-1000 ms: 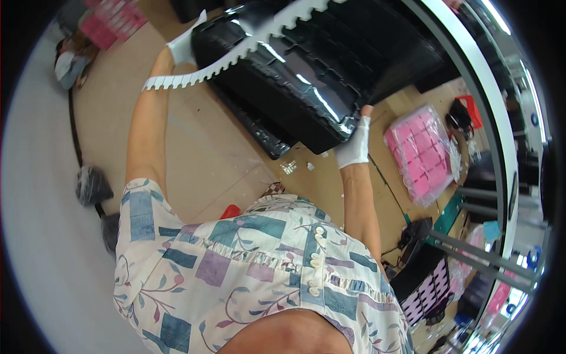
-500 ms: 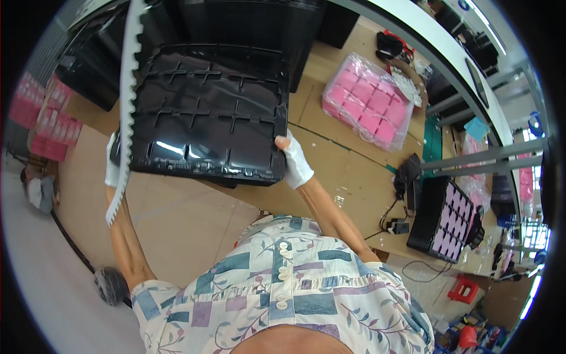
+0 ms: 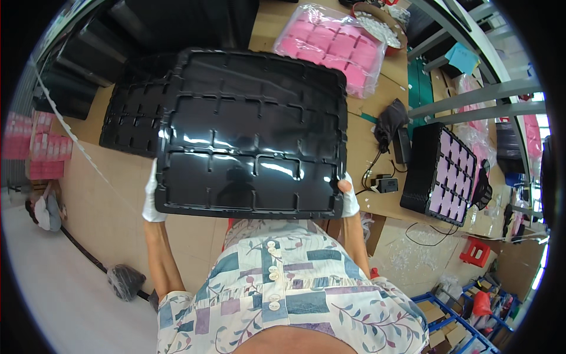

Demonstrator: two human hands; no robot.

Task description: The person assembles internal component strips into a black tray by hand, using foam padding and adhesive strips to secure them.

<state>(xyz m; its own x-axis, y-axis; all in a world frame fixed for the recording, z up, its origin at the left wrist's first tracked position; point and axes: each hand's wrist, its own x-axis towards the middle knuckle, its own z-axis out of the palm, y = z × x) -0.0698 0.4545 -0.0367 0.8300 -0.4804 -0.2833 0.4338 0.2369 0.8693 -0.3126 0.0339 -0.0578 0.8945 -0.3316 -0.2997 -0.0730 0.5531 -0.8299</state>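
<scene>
A wide black plastic tray (image 3: 247,133) with moulded ribs is held up in front of my body, its shiny face toward me. On its left edge is my left hand (image 3: 152,197), in a white glove, closed round the rim with its fingers mostly hidden behind. At the lower right corner my right hand (image 3: 349,199) grips the tray, the bare thumb on top of the rim and the rest gloved in white. Behind and left of it, another black ribbed tray (image 3: 131,115) lies on the cardboard-covered table.
Tall black stacks (image 3: 177,23) stand at the back left. A bagged pink pack (image 3: 330,44) lies at the back beside a bowl of white bits (image 3: 380,29). Rightward are a dark cloth pouch (image 3: 389,124), a black adapter (image 3: 384,184) and a tray stack with pink pieces (image 3: 451,177).
The held tray has come closer to my body and to the right, with both hands on it. Another black tray now shows behind it. The view has turned to the right.
</scene>
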